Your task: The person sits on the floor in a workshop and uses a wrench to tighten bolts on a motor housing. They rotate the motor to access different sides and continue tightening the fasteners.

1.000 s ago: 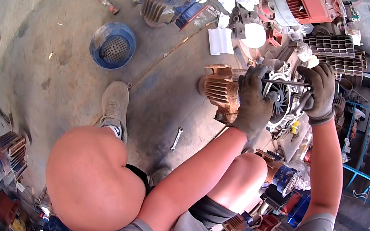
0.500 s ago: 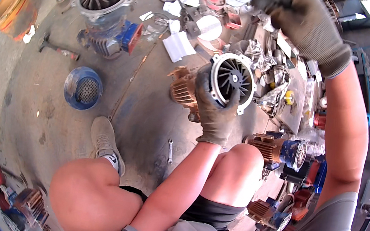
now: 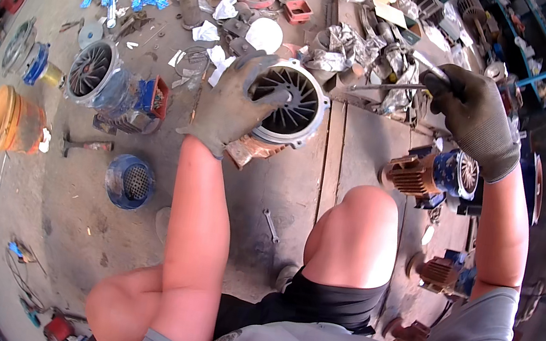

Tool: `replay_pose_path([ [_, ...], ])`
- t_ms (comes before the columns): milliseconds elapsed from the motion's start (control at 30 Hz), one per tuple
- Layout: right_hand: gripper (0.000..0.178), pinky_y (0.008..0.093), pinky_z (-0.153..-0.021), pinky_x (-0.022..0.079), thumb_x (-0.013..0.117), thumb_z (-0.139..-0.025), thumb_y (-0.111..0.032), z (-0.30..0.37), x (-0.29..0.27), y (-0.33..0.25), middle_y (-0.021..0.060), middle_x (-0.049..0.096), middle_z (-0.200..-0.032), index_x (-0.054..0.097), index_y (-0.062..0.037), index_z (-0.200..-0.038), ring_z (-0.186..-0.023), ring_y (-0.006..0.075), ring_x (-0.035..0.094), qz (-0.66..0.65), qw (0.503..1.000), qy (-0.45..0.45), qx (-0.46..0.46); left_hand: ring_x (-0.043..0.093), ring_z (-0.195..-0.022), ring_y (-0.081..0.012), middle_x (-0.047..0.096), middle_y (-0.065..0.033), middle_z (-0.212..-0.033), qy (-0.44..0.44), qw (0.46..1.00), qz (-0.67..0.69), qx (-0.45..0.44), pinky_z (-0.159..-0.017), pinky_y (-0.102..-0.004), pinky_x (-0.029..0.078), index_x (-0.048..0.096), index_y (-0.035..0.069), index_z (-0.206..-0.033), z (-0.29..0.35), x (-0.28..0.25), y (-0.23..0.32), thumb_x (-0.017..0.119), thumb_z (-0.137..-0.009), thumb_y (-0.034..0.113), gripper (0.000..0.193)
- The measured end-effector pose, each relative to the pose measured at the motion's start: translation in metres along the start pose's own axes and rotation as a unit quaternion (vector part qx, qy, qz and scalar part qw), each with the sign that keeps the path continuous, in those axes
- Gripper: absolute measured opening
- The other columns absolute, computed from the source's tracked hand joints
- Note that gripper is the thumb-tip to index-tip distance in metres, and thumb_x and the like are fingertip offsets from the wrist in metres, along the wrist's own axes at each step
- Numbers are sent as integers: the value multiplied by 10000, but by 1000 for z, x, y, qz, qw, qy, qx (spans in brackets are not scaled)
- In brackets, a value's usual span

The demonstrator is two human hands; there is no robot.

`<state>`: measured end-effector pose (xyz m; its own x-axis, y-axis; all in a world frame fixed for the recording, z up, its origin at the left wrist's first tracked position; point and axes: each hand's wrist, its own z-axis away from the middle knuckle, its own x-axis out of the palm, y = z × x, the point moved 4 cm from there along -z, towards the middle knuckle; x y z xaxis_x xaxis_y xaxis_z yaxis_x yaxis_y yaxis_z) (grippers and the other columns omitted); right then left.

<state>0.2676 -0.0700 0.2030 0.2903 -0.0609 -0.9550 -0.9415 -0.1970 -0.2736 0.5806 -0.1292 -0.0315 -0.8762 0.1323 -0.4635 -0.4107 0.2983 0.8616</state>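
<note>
A motor with a silver ring-shaped fan housing stands on the floor in front of me, its rusty finned body showing below. Inside the ring, dark radial blades surround a small pale hub. My gloved left hand grips the left side of this housing; its thumb reaches across the blades toward the hub. Off to the right, my gloved right hand is raised and closed around a slim metal rod tool, whose thin shaft points left. A silver piece also shows by those fingers; its exact kind is unclear.
Another bladed motor stands left, near a hammer, an orange bucket and a blue perforated cup-shaped part. A wrench lies before my knees. Scrap and crumpled wrapping pile up behind; a rusty-blue motor sits right.
My view has shifted. My left hand has moved from the housing's lower left to over its left side and blades. My right hand has come down from overhead, bringing the rod into view.
</note>
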Motion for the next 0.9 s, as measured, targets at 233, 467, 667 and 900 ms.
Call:
replay_pose_path([
  [233, 133, 534, -802, 589, 721, -986, -140, 32, 52, -2, 215, 747, -897, 754, -18, -1024, -868, 447, 736, -18, 985, -90, -146, 543, -1521, -384, 583, -180, -1612, -190, 872, -435, 120, -1337, -521, 364, 671, 180, -1558, -14, -8, 63, 838, -944, 561, 741],
  [467, 202, 550, -809, 590, 716, -1052, -216, 16, 87, -3, 226, 747, -891, 752, -24, -1100, -889, 471, 735, 6, 974, -62, -218, 562, -1469, -364, 634, -121, -1532, -228, 798, -528, 181, -1307, -557, 346, 651, 175, -1552, -25, 5, 69, 819, -944, 615, 769],
  [667, 227, 511, -838, 624, 712, -1064, -230, 7, 88, -11, 224, 774, -911, 795, -63, -1193, -878, 422, 771, 56, 971, -84, -215, 583, -1426, -330, 667, -80, -1447, -189, 780, -566, 188, -1204, -526, 430, 649, 155, -1513, -27, 15, 65, 841, -904, 627, 794],
  [900, 185, 514, -885, 607, 702, -1062, -191, -2, 89, -28, 197, 785, -954, 794, -47, -1132, -945, 420, 767, 52, 959, -107, -255, 642, -1312, -346, 678, -103, -1419, -176, 799, -547, 180, -1145, -516, 470, 686, 108, -1442, -30, 17, 67, 847, -895, 636, 778],
])
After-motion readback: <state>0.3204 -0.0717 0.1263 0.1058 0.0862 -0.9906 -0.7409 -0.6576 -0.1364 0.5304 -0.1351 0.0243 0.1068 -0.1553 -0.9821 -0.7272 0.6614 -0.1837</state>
